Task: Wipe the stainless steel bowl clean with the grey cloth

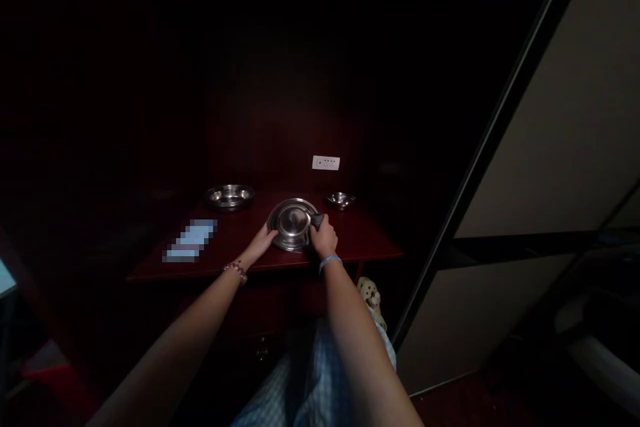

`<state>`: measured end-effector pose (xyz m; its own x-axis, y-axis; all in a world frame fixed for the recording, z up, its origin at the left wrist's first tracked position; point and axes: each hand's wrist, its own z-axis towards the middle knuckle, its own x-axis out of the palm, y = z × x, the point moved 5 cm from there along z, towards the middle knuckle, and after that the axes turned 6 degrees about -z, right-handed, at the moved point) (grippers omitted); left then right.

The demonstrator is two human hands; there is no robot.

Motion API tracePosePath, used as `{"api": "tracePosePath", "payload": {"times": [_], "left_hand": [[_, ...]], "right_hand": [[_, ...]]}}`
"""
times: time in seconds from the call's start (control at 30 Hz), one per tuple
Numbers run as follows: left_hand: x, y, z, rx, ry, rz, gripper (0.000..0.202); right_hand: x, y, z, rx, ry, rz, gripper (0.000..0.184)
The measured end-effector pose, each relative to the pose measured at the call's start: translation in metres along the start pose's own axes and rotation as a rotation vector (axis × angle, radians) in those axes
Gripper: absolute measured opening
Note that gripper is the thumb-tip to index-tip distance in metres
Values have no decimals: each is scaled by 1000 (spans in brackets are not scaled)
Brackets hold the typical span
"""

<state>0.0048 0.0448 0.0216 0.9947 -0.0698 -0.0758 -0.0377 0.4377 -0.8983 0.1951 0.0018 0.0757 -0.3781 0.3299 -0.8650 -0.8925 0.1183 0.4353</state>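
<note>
A round steel plate (290, 221) lies on the dark red table (370, 240) in front of me. My left hand (261, 243) rests against the plate's left rim with its fingers on the edge. My right hand (324, 237) sits at the plate's right rim, closed around a small dark object (317, 219) that touches the plate; I cannot make out what it is.
A wider steel bowl (229, 196) stands at the back left and a small steel bowl (341, 200) at the back right. A white socket plate (326, 163) is on the back wall. A pale flat item (191, 241) lies at the left. A light door panel (560, 147) rises on the right.
</note>
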Motion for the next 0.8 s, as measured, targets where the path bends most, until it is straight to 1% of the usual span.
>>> {"api": "tracePosePath", "payload": {"times": [0.23,0.4,0.57,0.67,0.8], "left_hand": [[-2,-1,0,42,-19,16,56],[-5,3,2,48,-17,22,53],[-9,9,3,11,-22,67,50],[-10,10,3,14,-24,82,51],[-7,7,2,25,-10,87,52]], "right_hand": [[-4,-2,1,78,-88,163,41],[-7,-1,2,82,-149,214,38],[-20,-1,-2,58,-310,255,36],[-29,3,-6,-27,-360,242,44],[-34,19,-14,-261,-360,195,54]]}}
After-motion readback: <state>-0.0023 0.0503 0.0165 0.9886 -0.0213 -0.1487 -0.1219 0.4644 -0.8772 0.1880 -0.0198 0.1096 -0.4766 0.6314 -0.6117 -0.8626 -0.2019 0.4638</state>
